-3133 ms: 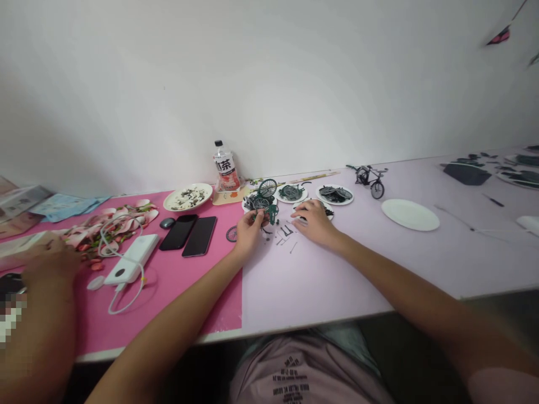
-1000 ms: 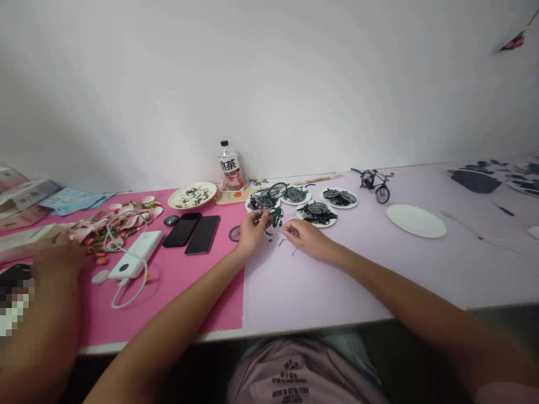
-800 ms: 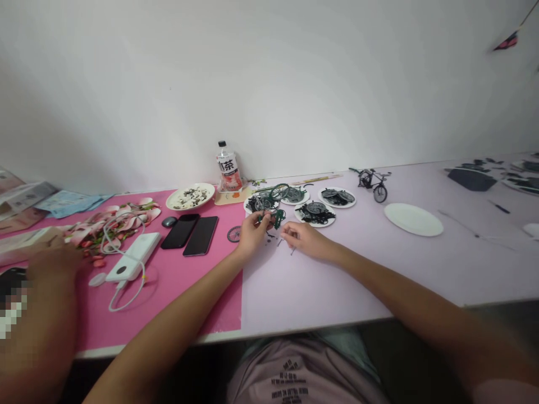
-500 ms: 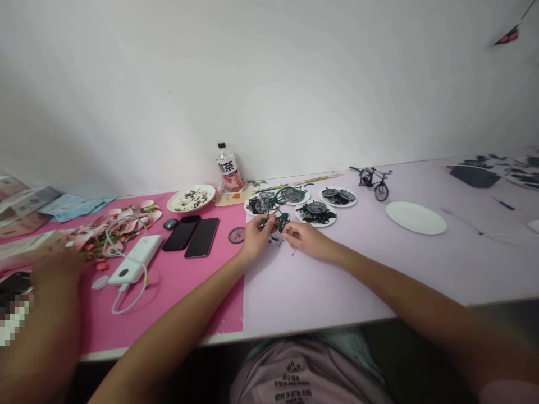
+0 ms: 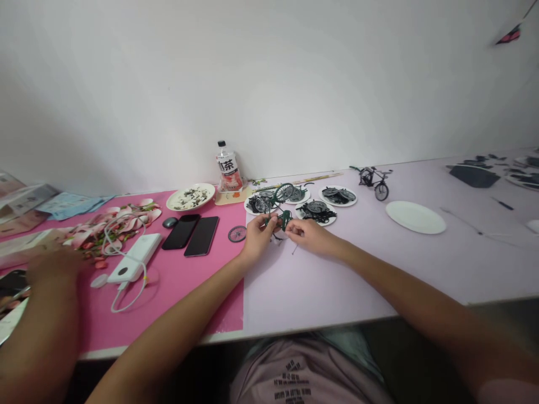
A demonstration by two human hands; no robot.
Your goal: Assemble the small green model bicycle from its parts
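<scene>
Between my two hands is a small dark green model bicycle (image 5: 286, 219), its wheel pointing up toward the plates. My left hand (image 5: 258, 234) is closed on its left side, thumb and fingers pinched. My right hand (image 5: 307, 233) has its fingers pressed together at the model's right side; what they hold, if anything, is too small to name. Below the hands, a thin pin-like piece (image 5: 295, 248) shows over the lilac table. A loose spoked wheel (image 5: 237, 234) lies left of my left hand. Plates of dark parts (image 5: 316, 212) stand just behind.
A finished-looking black model bicycle (image 5: 374, 180) stands back right, near a bare white plate (image 5: 415, 217). Two phones (image 5: 201, 236), a power bank (image 5: 135, 258), a bottle (image 5: 229, 170) and pink petals (image 5: 113, 224) are on the left. Another person's arm (image 5: 53, 292) reaches in at far left.
My right hand's fingers have drawn closer together beside the model, and the model has tilted slightly. The other person's hand at far left has shifted a little.
</scene>
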